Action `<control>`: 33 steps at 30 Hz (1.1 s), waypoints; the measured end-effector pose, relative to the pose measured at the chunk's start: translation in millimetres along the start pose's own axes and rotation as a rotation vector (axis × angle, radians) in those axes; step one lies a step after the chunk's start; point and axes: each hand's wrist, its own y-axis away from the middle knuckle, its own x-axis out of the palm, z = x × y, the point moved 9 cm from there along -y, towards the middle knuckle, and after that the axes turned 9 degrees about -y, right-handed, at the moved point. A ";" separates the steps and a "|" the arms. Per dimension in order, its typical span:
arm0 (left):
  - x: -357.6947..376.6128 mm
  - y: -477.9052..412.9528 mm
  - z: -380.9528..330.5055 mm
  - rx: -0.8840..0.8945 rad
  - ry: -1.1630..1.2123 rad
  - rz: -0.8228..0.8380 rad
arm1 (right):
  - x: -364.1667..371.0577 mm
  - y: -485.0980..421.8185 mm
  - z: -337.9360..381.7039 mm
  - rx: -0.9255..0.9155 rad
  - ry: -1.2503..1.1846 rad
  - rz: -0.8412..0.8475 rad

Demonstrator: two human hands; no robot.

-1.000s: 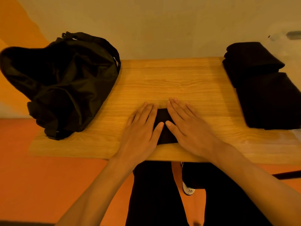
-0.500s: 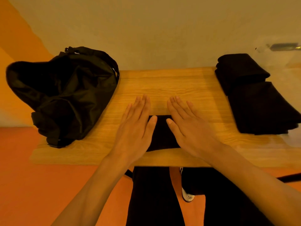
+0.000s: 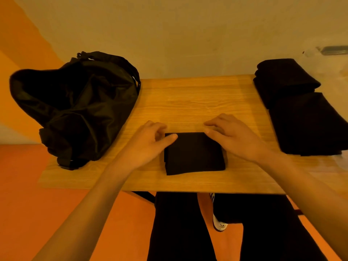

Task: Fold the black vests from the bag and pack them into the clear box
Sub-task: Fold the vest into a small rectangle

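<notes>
A small folded black vest (image 3: 194, 153) lies on the wooden table (image 3: 188, 97) near its front edge. My left hand (image 3: 148, 144) is at the vest's far left corner, thumb on top and fingers curled behind the edge. My right hand (image 3: 231, 136) pinches the far right corner the same way. The black bag (image 3: 75, 110) slumps on the table's left end. At the right, folded black vests (image 3: 305, 119) are stacked inside the clear box (image 3: 337, 72), whose walls are barely visible.
A plain wall runs behind the table. Orange floor shows to the left and below. My legs in black trousers and a white shoe (image 3: 219, 225) are under the table's front edge.
My hands, pressing flat on the vest's middle before, have slid apart to its far corners and curled their fingers there. The whole folded vest now shows between them.
</notes>
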 end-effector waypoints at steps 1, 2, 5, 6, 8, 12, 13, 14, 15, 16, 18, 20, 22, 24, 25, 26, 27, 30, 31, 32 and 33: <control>4.5 -7.9 -3.7 0.020 -0.056 0.061 | 2.9 -7.1 3.2 0.016 0.012 0.078; 9.4 -15.3 -5.5 0.029 -0.107 0.115 | 7.9 -13.6 4.3 0.042 0.007 0.168; 20.2 -29.6 -9.8 0.016 -0.147 0.288 | 20.4 -25.2 0.6 0.144 -0.036 0.380; 22.2 -30.9 -13.4 0.022 -0.139 0.341 | 21.9 -27.2 0.0 0.167 -0.029 0.421; 20.9 -31.1 -20.5 0.030 -0.111 0.402 | 22.2 -30.2 2.3 0.171 0.040 0.477; 10.5 -20.5 -31.3 0.011 0.007 0.451 | 15.9 -20.5 7.1 0.135 -0.043 0.478; 6.4 -18.3 -33.5 -0.001 0.085 0.435 | 11.9 -14.4 6.9 0.138 -0.123 0.455; 1.6 -16.1 -36.1 -0.021 0.188 0.406 | 6.3 -7.1 5.1 0.154 -0.212 0.420; -2.7 -13.7 -38.7 -0.048 0.309 0.378 | -1.0 0.1 3.0 0.176 -0.310 0.368; -4.3 -11.6 -41.8 -0.077 0.445 0.367 | -9.3 7.9 0.1 0.199 -0.406 0.304; -1.9 -9.2 -51.2 -0.128 0.700 0.373 | -24.0 24.2 -7.2 0.248 -0.584 0.180; 1.1 -6.4 -66.8 -0.146 0.833 0.381 | -33.1 40.8 -10.0 0.273 -0.766 0.098; 6.1 -3.0 -86.3 -0.151 0.910 0.397 | -43.9 58.3 -12.4 0.293 -0.919 0.000; 13.2 -0.5 -105.2 -0.164 0.971 0.417 | -55.5 76.5 -16.6 0.284 -1.038 -0.096; 17.4 -0.6 -113.5 -0.171 0.983 0.422 | -60.6 86.1 -19.3 0.282 -1.087 -0.142; 21.6 -2.0 -121.3 -0.176 0.986 0.421 | -65.1 95.7 -23.9 0.288 -1.123 -0.190; 25.4 -2.8 -125.8 -0.180 0.988 0.420 | -66.3 103.3 -28.4 0.304 -1.161 -0.241; 42.9 -7.2 -149.5 -0.182 1.006 0.443 | -74.2 133.7 -51.6 0.373 -1.247 -0.439; 48.5 -9.0 -157.3 -0.181 1.007 0.448 | -74.9 143.3 -58.5 0.400 -1.268 -0.495; 53.5 -12.4 -164.2 -0.182 1.003 0.439 | -74.9 152.3 -65.0 0.418 -1.295 -0.544; 56.9 -16.8 -171.7 -0.183 0.997 0.419 | -74.7 159.8 -70.8 0.431 -1.336 -0.587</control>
